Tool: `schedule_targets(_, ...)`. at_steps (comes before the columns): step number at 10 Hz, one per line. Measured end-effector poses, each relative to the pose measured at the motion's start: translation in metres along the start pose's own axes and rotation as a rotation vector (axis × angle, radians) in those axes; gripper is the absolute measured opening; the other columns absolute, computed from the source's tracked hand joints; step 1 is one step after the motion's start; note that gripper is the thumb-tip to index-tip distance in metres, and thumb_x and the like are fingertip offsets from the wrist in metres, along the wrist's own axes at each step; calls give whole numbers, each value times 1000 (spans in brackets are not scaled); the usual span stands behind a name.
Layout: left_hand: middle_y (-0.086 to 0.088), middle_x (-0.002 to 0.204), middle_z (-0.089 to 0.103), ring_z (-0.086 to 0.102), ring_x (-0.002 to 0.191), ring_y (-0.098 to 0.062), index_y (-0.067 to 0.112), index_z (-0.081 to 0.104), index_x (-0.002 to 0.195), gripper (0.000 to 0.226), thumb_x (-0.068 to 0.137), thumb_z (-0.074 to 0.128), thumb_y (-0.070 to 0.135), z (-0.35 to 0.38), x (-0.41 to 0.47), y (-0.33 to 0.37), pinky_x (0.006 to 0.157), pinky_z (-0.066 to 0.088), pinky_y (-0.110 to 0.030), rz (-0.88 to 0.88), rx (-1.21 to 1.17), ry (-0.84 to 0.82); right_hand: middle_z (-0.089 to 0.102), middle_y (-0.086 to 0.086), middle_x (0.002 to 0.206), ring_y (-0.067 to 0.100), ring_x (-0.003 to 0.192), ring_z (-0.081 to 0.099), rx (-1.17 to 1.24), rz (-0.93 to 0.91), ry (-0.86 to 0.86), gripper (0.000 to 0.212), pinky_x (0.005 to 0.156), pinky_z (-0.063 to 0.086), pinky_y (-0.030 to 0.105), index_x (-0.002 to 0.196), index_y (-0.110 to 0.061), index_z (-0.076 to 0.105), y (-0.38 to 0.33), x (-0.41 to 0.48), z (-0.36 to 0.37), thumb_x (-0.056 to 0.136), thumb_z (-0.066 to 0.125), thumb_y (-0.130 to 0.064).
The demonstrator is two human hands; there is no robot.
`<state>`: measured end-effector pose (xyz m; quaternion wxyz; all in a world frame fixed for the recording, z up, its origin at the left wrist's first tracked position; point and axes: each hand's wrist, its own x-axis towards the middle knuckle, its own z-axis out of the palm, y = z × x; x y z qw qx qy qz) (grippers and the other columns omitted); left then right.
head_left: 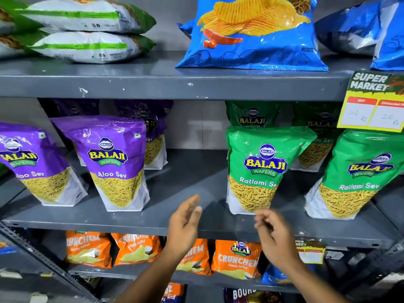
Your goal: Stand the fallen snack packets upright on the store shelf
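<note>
Left hand (184, 224): hovering in front of the middle shelf's edge, palm turned toward the right, fingers spread and loose, gripping nothing.
Right hand (276, 235): hanging just below and in front of the nearest green packet, fingers curling inward and blurred; nothing is showing between them, and no contact with the packet is showing.
Middle shelf (190, 178): lying grey and bare directly beyond the left hand, between the purple and green groups.
Green Ratlami Sev packet (263, 169): standing upright just above the right hand's fingers, its base sitting near the shelf's front edge.
Second green packet (358, 173): leaning to the right, well off to the right of the right hand.
Rear green packets (252, 115): standing behind the front ones, partly hidden.
Purple Aloo Sev packet (115, 162): standing upright but tilting slightly, up and to the left of the left hand.
Second purple packet (37, 165): leaning further left, far from both hands.
Fallen green-and-white packets (85, 29): lying flat and stacked two high on the top shelf, well above and left of the left hand.
Blue chips bag (253, 33): standing on the top shelf, high above both hands.
Orange Crunchem packets (236, 259): sitting on the lower shelf, partly behind both forearms.
Price tag (373, 101): hanging from the top shelf's edge, above and right of the right hand.
</note>
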<state>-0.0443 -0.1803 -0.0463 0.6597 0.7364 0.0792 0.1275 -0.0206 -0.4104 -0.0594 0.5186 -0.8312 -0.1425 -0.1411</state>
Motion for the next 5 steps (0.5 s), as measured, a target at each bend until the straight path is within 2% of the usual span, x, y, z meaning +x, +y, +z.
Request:
schedule_targets(1,-7,105,68,63,98,-13,24,64,96,23,91,53,5,-78,-25,-12,84,48,-8,73,-22,382,67,-11,94,10,89,67,30,-55,-312,36,76,54,27,104,-50,59,-29,-12,37,87,54,-18)
schedule_targets(2,-14,107,62,60,96,-21,15,60,100,16,93,50,5,-135,-20,-17,90,47,-16,56,-31,675,68,-7,103,7,95,65,69,-59,-402,34,81,55,29,110,-41,60,-48,-3,71,87,55,-16)
schedule_targets(3,-17,116,60,56,108,-30,7,58,113,25,94,49,19,-190,-3,-22,104,41,-41,-13,-43,804,65,-2,118,3,106,61,83,-69,-460,38,91,53,32,123,-29,56,-70,9,111,86,55,-17)
schedule_targets(4,-12,122,59,51,111,-22,11,56,118,50,88,44,49,-223,35,-21,108,32,-57,-143,-96,621,52,3,141,11,125,51,82,19,-501,59,104,45,39,139,-23,41,-95,35,175,83,59,-18)
schedule_targets(5,-13,129,56,47,105,-16,10,52,122,58,88,39,55,-234,50,-22,105,37,-46,-232,-1,460,41,6,151,22,135,44,97,140,-533,76,108,39,44,147,-25,26,-107,49,219,80,61,-24)
